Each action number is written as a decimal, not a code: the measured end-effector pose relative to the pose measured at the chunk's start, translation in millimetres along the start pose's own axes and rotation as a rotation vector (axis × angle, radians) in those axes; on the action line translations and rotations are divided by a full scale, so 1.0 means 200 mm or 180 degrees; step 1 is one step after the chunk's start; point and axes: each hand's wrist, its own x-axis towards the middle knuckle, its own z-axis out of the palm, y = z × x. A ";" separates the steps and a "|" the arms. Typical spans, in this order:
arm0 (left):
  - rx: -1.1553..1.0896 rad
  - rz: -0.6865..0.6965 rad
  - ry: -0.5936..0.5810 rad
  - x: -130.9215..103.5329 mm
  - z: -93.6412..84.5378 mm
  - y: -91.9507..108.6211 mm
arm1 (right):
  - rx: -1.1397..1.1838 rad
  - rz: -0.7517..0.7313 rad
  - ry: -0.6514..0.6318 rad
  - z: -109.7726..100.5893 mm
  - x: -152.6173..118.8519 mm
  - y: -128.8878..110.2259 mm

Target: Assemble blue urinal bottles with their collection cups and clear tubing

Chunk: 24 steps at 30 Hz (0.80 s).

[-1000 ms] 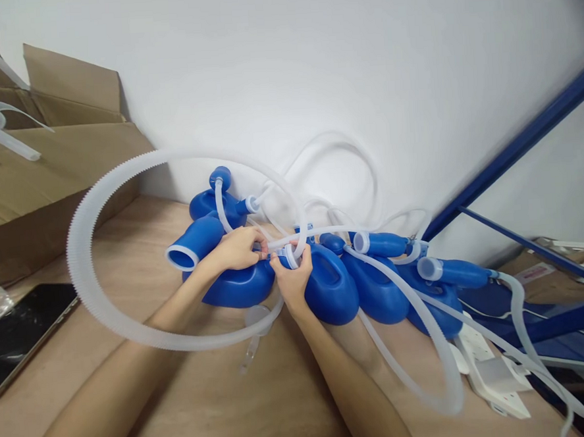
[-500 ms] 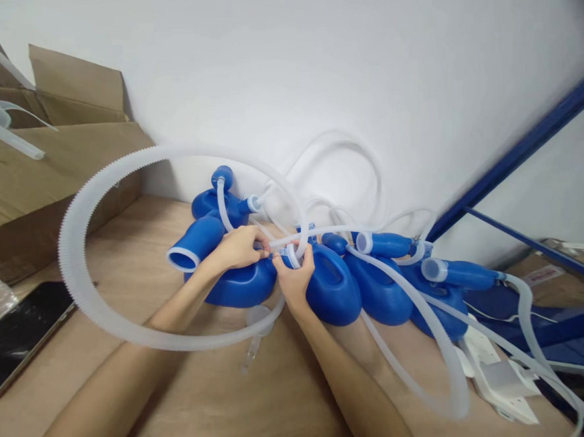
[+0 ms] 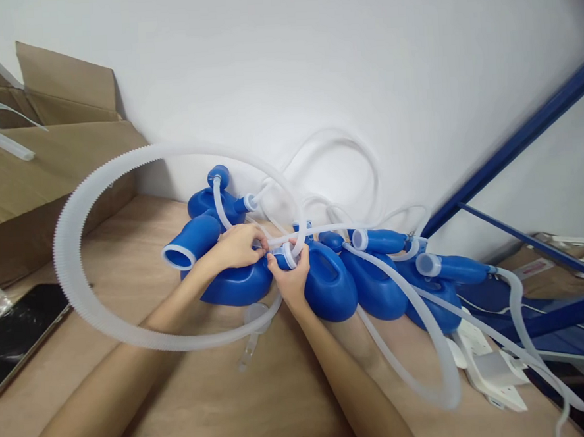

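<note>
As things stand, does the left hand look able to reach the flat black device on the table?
Probably not directly: the left hand is busy beside the blue neck, and the ribbed hose crosses over its forearm and loops between hand and flat black device in this view.

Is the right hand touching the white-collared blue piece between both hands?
Touching. The head view shows the right hand cupping the white-collared blue piece, its fingers against it with no visible gap.

Deep-blue bottles (image 3: 332,295), milky-white hose (image 3: 68,252) (finely ribbed), brown carton (image 3: 65,160)
</note>
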 end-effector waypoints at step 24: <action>0.0900 0.0411 -0.0105 -0.20 -0.29 0.19 | 0.0636 0.0303 -0.0290 -0.03 0.03 -0.04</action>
